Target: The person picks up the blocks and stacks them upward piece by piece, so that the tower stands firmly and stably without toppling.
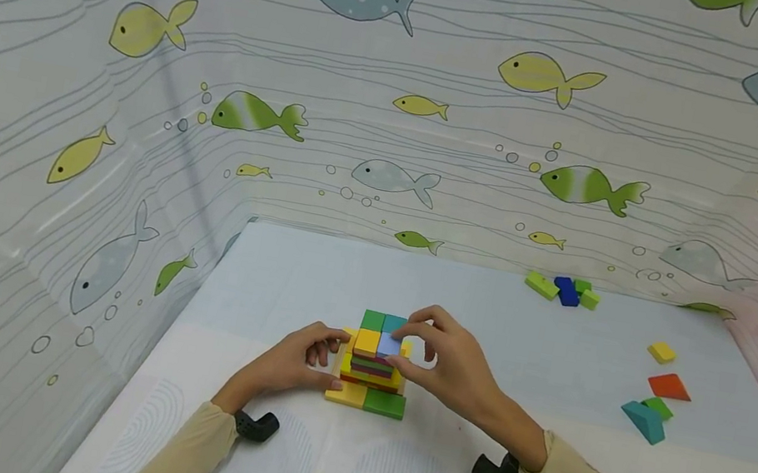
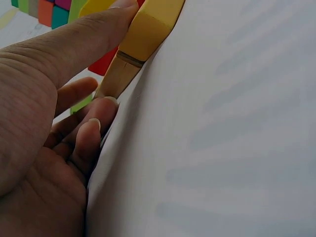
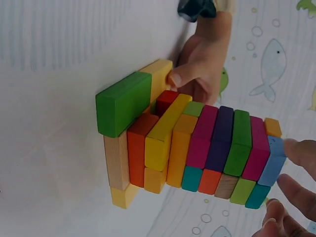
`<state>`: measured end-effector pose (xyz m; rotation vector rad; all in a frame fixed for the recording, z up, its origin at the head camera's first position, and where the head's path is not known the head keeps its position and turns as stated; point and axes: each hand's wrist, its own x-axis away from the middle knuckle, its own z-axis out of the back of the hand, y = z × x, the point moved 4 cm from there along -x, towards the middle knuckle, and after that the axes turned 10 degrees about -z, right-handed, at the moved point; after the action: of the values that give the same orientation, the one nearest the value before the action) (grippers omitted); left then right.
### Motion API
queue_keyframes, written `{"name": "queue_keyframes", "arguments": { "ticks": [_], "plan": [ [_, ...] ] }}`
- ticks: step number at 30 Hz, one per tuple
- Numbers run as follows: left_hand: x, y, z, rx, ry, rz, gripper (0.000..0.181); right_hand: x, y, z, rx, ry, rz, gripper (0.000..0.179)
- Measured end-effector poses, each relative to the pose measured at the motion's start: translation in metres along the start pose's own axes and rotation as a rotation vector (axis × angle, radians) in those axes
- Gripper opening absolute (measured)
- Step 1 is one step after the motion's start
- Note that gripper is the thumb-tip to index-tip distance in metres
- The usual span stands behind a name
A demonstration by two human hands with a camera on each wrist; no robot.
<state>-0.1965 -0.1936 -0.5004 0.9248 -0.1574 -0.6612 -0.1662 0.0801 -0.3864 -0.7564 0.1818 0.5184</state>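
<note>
A tower of coloured wooden building blocks (image 3: 197, 140) stands on the table, topped by green, teal, yellow and light blue blocks. My right hand (image 1: 455, 364) pinches the light blue block (image 3: 272, 160) at the top between thumb and fingers; the block sits flush beside its neighbours. Low on the left side, my left hand (image 1: 297, 357) holds the tower, its thumb on the end of a yellow block (image 2: 150, 29) in the front base row. The other fingers curl near a plain wood block (image 2: 118, 76). A green block (image 1: 385, 404) lies beside the yellow one in that row.
At the back right lie light green and dark blue blocks (image 1: 567, 292). Nearer on the right are a yellow block (image 1: 662, 352), an orange-red block (image 1: 670, 386), a green one (image 1: 659, 408) and a teal one (image 1: 644, 422). A fish-patterned sheet (image 1: 474, 126) encloses the table.
</note>
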Motion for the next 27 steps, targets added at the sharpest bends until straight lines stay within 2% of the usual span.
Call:
{"name": "queue_keyframes", "arguments": {
  "ticks": [4, 8, 13, 20, 24, 27],
  "plan": [
    [-0.001, -0.001, -0.001, -0.003, -0.003, 0.005, 0.071, 0.002, 0.011, 0.007, -0.035, 0.040, -0.020, 0.027],
    [-0.001, -0.003, -0.002, -0.004, 0.000, 0.004, 0.071, 0.004, 0.042, 0.025, -0.045, 0.098, -0.110, 0.021],
    [0.000, -0.005, -0.002, -0.004, 0.003, 0.000, 0.071, 0.016, 0.109, 0.059, 0.025, 0.190, -0.261, 0.021],
    [0.001, -0.005, -0.001, -0.015, -0.003, -0.013, 0.072, 0.047, 0.215, 0.118, 0.149, 0.227, -0.567, 0.040],
    [0.001, -0.006, -0.001, -0.017, 0.006, -0.027, 0.071, 0.064, 0.258, 0.148, 0.202, 0.261, -0.694, 0.045],
    [0.001, -0.006, -0.002, -0.013, 0.006, -0.029, 0.071, 0.080, 0.282, 0.165, 0.234, 0.296, -0.829, 0.048]
  ]
}}
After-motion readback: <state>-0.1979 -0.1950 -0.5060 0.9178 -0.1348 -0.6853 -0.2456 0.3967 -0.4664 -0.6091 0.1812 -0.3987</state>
